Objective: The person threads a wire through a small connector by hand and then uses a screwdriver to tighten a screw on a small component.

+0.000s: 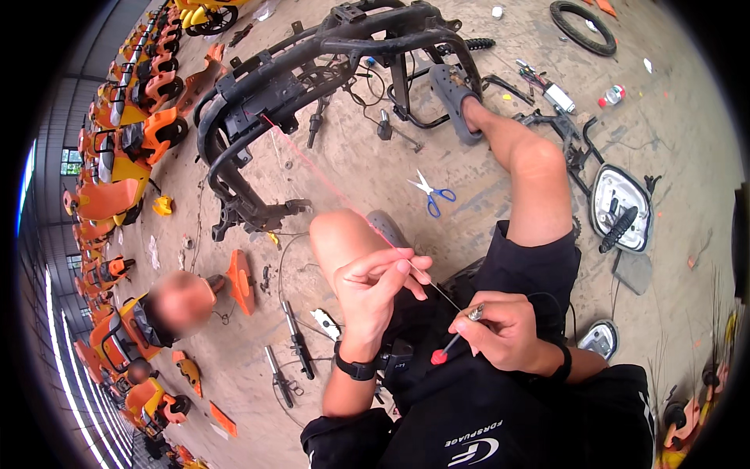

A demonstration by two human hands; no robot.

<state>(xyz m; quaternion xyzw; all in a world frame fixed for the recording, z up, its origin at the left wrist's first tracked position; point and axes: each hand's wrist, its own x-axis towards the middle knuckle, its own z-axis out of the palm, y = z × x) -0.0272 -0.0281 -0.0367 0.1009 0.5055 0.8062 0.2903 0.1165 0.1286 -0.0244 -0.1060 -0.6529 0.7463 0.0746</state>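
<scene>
My left hand [387, 281] pinches a thin pink cord [312, 170] that stretches from the black tubular frame [328, 39] at the top. A thin pale line carries on from my fingers to my right hand [492, 328]. My right hand is closed round a slim metal tool [451, 341], held slanting, with a red end [438, 357] low and a silver end at my fingers. Both hands are over my lap, apart from each other. Blue-handled scissors [433, 195] lie open on the floor [367, 148] between the frame and my legs.
Rows of orange-and-yellow scooters [109, 195] line the left. Around me lie a tyre [562, 23], a white box-like part with wires [558, 98], a bottle [612, 96], a white panel with a black shock absorber [617, 195], orange panels [242, 281], fork tubes [297, 344] and cables.
</scene>
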